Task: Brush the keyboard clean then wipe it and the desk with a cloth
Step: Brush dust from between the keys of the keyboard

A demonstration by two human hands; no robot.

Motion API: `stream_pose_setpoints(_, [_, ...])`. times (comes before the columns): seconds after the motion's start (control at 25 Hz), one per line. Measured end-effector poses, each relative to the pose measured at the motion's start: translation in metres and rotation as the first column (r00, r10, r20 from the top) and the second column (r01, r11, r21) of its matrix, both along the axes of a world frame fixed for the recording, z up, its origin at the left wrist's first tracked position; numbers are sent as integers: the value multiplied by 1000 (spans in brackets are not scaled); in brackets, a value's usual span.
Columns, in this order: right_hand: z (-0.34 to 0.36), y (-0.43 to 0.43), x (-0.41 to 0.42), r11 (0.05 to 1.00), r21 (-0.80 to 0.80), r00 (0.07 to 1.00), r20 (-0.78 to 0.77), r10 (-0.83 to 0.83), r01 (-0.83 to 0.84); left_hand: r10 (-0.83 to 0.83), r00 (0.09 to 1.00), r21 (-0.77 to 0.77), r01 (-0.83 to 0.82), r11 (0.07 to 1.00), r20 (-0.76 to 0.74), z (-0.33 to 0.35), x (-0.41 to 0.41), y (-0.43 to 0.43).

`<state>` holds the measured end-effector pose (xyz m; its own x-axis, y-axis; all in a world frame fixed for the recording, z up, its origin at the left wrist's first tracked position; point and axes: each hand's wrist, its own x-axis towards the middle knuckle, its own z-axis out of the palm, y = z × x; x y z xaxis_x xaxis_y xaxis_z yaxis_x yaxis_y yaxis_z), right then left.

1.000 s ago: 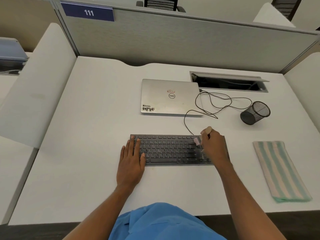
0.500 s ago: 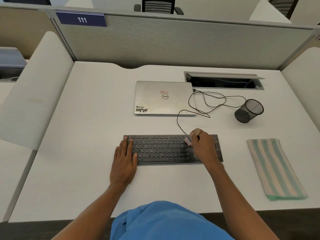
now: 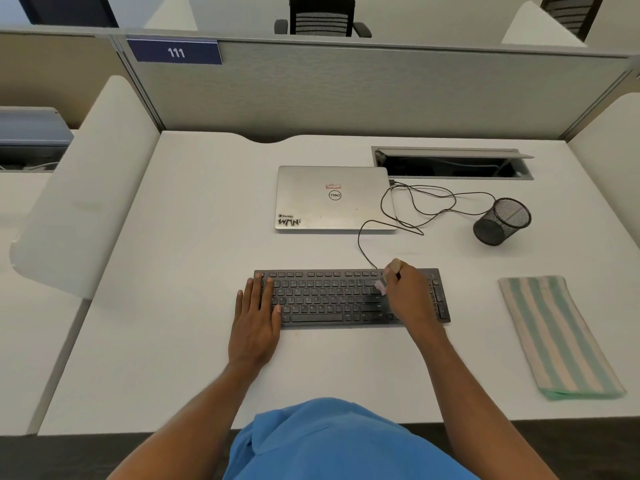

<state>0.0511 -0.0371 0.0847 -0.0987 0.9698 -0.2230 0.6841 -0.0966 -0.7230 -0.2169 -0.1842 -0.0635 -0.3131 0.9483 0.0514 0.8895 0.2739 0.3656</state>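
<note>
On a white bench (image 3: 173,271) w/ grey partition walls, seen from above by a head-worn camera, a black full-size keyboard (image 3: 332,299) lies near the front-centre, long side parallel to the front edge.

Left hand (image 3: 256,320): flat, fingers straight and together, palm down. The fingertips rest on the keyboard's left end and the heel of the hand on the bench. It holds nothing.

Right hand (image 3: 408,299): over the right part of the keyboard, fingers curled round a small brush (image 3: 381,285). Its pale pinkish bristle end (blurred) points down-left at the keys near the upper rows. A tan handle tip sticks up above the knuckles.

A folded cloth (image 3: 557,337), green-and-cream stripes, lies flat to the right of the keyboard, well apart from it, untouched.

Behind the keyboard sits a closed silver Dell laptop (image 3: 334,199) w/ stickers on the lid. A thin black cable (image 3: 415,202) loops from the laptop's right side and down to the keyboard's back edge. Right of the loops is a black mesh pen cup (image 3: 502,221). At the rear right, an open cable hatch (image 3: 453,164) is set into the bench.

A blue label reading 111 (image 3: 176,52) is fixed to the back partition, top left. The person's blue shirt (image 3: 329,441) fills the bottom-centre.
</note>
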Motion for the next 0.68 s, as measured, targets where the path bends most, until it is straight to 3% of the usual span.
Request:
stream_pose_setpoints(0.24, [1,-8,-4,996,-78,993,-108,41,-50,-70,991,15,72,997,-116,6,16,4])
stream_pose_setpoints(0.48, [-2,-1,3,992,-122,975,-212,-69,44,-99,988,1,100,995,-114,3,52,8])
stream_pose_setpoints(0.68, [2,3,16,993,-98,985,-153,-75,60,-71,992,27,74,997,-105,4,51,7])
